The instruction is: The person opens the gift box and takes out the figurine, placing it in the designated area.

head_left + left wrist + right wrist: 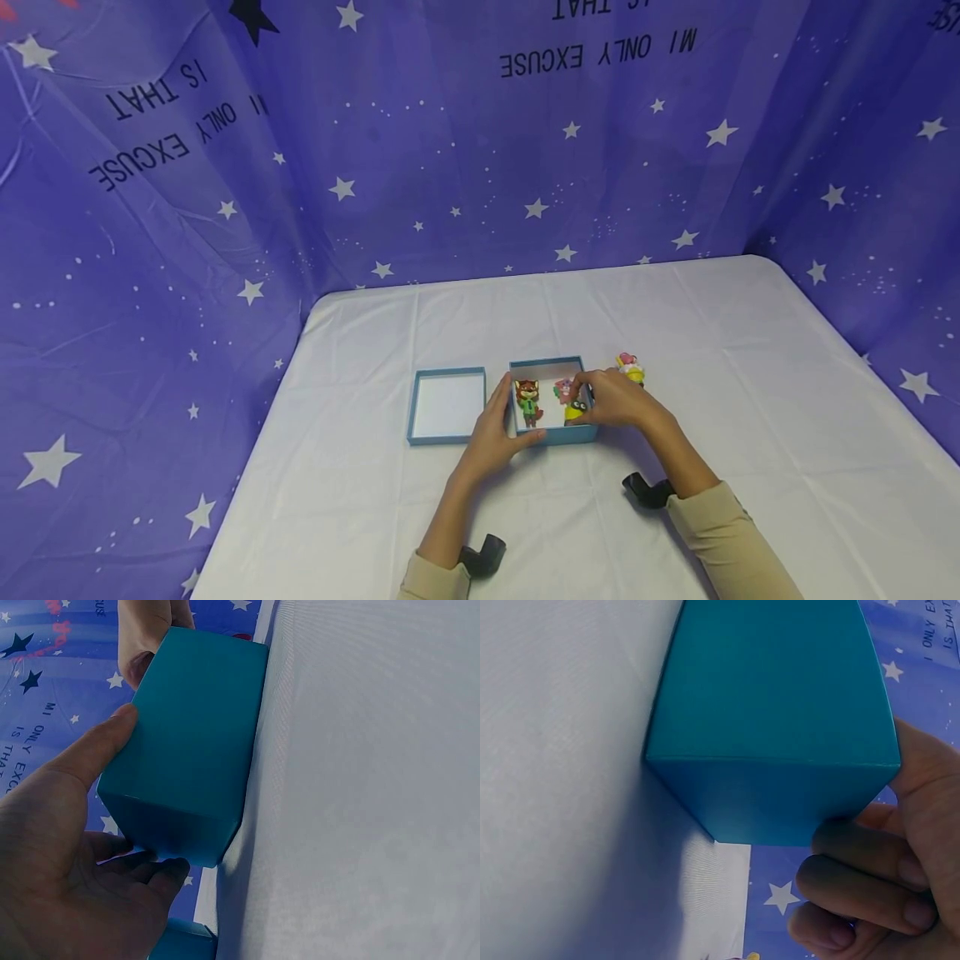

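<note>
A blue box (562, 436) stands with its top uncovered on the white cloth. My left hand (491, 442) holds its near left corner, thumb (112, 735) at the front wall's upper edge and fingers along the left side. Inside, a fox figurine (528, 404) in a green shirt lies at the left and a pink figurine (562, 390) towards the back right. At the near right, my right hand (618, 398) reaches over the rim and pinches a yellow figurine (574, 411) with big goggle eyes. The box walls hide those fingertips in both wrist views.
Left of the box lies a shallow blue-edged lid (450, 404), white inside facing up. A pink and yellow figurine (631, 368) is on the cloth just behind the right hand. A purple star-patterned curtain (525, 167) borders the table.
</note>
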A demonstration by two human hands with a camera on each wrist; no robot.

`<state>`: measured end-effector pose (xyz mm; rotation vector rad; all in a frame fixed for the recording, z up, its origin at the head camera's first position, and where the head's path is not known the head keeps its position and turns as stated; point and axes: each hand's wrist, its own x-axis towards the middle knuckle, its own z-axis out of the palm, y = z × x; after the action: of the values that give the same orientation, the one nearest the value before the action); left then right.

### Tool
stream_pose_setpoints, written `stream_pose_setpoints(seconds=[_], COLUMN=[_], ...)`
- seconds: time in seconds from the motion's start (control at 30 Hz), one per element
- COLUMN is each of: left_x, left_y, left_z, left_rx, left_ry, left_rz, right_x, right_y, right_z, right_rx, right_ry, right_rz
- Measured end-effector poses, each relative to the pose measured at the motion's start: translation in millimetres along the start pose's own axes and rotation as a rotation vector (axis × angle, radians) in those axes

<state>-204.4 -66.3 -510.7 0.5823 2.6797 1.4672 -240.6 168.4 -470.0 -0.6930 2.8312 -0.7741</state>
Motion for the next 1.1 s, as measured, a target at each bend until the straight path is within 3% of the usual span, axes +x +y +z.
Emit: stream_pose_setpoints(seconds=[0.67, 1.1], left_x=[0.4, -0.3], left_y=[0.4, 1.0], left_z=[0.2, 0.3], left_rx=[0.015, 0.011], left_ry=[-0.009, -0.009], left_rz=[-0.017, -0.029], right_x=[-0.4, 0.2], right_y=[1.1, 3.3], right_z=[1.2, 1.8], right_rx=[0.010, 0.013], right_ry=[-0.018, -0.018], right_rz=[0.037, 0.018])
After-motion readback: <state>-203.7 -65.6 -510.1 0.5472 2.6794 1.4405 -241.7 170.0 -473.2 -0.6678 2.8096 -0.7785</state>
